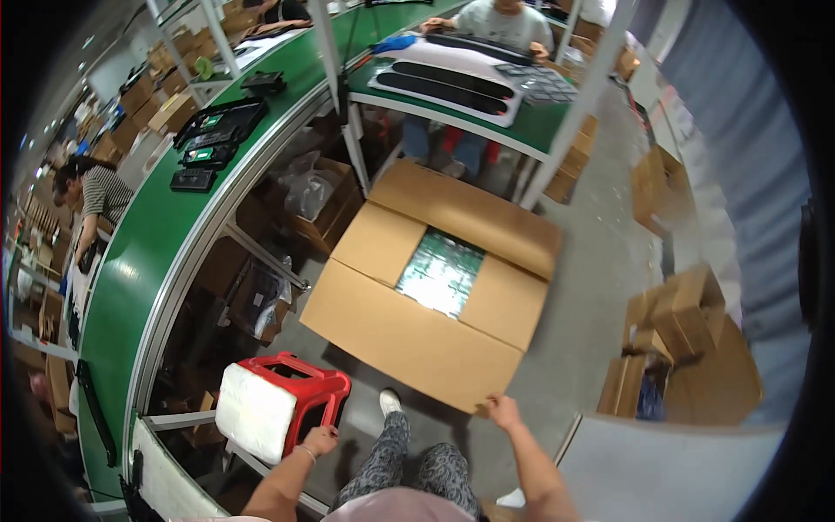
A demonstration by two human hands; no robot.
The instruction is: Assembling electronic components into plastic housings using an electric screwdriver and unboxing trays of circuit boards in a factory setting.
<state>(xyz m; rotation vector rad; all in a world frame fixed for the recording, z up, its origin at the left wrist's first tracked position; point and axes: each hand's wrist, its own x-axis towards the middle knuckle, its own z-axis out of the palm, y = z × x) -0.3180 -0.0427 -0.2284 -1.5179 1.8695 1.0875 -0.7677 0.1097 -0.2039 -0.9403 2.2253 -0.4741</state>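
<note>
A large cardboard box (pixel 391 335) stands on the floor in front of me, its flaps folded inward around a gap in the middle. Through that gap shows a shiny, clear-wrapped layer over green contents (pixel 444 271). My right hand (pixel 503 411) pinches the box's near right corner. My left hand (pixel 320 440) is beside a red plastic stool (pixel 326 387) with a white seat (pixel 255 411). Its fingers are curled together; whether anything is between them is hidden.
A curved green conveyor (pixel 143 252) runs along the left with black plastic parts (pixel 217 135). Across the box, a person (pixel 500 22) works at a green table (pixel 539 130) with long black panels (pixel 444 87). Cardboard boxes (pixel 687 313) and a pale tabletop (pixel 661 465) stand at right.
</note>
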